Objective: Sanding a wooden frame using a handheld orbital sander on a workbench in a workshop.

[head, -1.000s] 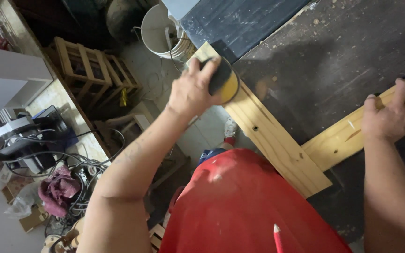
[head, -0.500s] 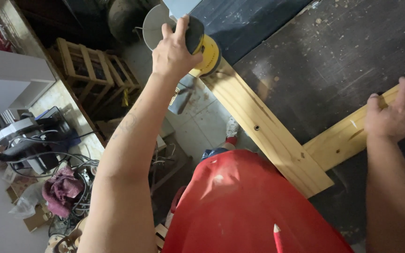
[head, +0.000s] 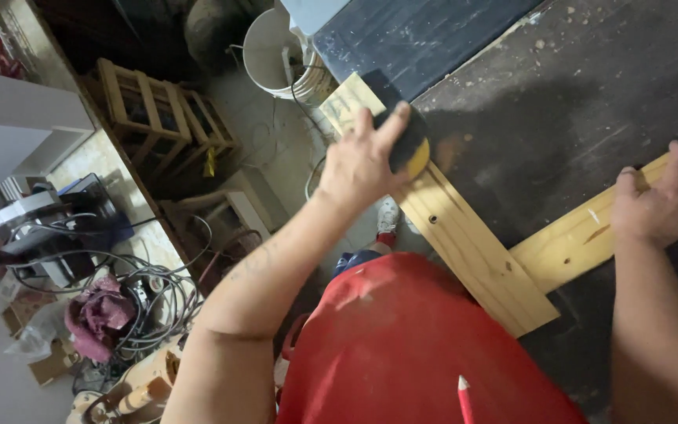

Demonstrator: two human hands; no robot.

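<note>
Head view: the left hand (head: 361, 163) is closed over a yellow and black sander (head: 410, 148), which sits on the front board (head: 464, 243) of a pine frame near its far end. The right hand (head: 663, 202) lies flat, fingers spread, on the side board (head: 570, 239). To sand well, I think the pad must stay flat (not tipped on the edge), with the pressure light and even.

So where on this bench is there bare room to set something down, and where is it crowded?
The dark benchtop is bare in the angle between the long plank, which the left hand works with a sander, and the cross plank under the right hand. A narrower dark patch lies below the cross plank. The floor at left is crowded with cables, crates and a bucket.
</note>
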